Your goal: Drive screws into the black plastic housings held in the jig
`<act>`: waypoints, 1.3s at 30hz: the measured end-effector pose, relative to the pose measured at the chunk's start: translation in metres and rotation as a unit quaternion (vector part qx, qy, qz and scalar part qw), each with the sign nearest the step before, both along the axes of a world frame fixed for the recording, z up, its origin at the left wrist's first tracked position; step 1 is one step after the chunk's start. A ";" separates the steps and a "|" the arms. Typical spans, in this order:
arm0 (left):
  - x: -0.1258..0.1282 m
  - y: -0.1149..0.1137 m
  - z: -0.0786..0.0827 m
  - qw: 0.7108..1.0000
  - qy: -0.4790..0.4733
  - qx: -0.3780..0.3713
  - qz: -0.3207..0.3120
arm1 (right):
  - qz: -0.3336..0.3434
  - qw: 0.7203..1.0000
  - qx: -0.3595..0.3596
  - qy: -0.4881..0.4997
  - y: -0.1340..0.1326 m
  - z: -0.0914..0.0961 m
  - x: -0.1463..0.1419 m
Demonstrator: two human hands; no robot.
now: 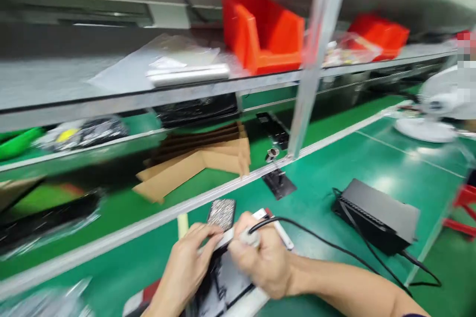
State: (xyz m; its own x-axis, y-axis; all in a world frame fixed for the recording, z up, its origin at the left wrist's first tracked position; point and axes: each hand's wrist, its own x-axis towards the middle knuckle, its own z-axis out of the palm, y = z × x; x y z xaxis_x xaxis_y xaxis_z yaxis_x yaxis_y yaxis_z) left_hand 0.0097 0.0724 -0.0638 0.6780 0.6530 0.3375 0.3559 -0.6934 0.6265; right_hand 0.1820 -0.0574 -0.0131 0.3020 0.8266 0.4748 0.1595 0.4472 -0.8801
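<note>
My right hand [262, 257] is wrapped in a fist around a white corded tool [250, 237], which looks like an electric screwdriver; its black cord leaves the near end. The tool's tip is hidden behind my fingers. Beside it my left hand [191, 260] pinches the edge of a white-and-black device part [223, 240]. Below both hands lies a pale housing [232, 277] with black cables on it. A block with a speckled silver top [222, 214] stands just beyond my left fingertips. The picture is blurred, so small parts cannot be made out.
A black power box [377, 215] with cords sits on the green bench at right. A metal post [316, 59] rises behind my hands. Brown cardboard dividers [201, 156], an orange bin [264, 34] on the shelf, and a white fan [427, 129] are farther off.
</note>
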 end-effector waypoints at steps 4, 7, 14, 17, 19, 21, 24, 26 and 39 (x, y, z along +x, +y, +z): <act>0.015 -0.028 0.003 0.999 -0.019 0.031 -0.032 | 0.097 0.992 -0.019 0.075 -0.015 0.001 0.018; 0.023 -0.033 0.013 0.998 0.031 0.023 -0.043 | 0.114 0.986 0.008 0.120 -0.008 0.008 0.026; 0.036 -0.042 0.030 0.987 0.094 0.042 -0.127 | 0.112 0.987 0.024 0.109 -0.005 0.026 0.022; 0.040 -0.041 0.031 0.980 0.127 0.057 -0.139 | 0.106 0.988 0.024 0.114 -0.004 0.027 0.022; 0.041 -0.040 0.033 0.975 0.155 0.074 -0.141 | 0.106 0.987 0.024 0.116 -0.004 0.028 0.021; 0.042 -0.041 0.037 0.969 0.178 0.092 -0.146 | 0.106 0.987 0.024 0.117 -0.003 0.029 0.021; 0.042 -0.041 0.041 0.963 0.194 0.105 -0.157 | 0.105 0.987 0.023 0.118 -0.003 0.029 0.021; 0.040 -0.042 0.043 0.961 0.195 0.111 -0.159 | 0.107 0.987 0.025 0.115 -0.003 0.029 0.021; 0.021 -0.051 0.023 0.958 0.149 0.196 -0.150 | 0.108 0.987 0.021 0.117 -0.003 0.028 0.021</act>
State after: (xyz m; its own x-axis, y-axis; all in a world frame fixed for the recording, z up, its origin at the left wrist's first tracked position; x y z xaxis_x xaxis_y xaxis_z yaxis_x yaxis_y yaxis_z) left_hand 0.0311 0.0214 -0.0408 0.9193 0.2768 0.2797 0.2268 -0.9536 0.1983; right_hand 0.2025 -0.0605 0.0153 0.2258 0.8650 0.4481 -0.1500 0.4854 -0.8613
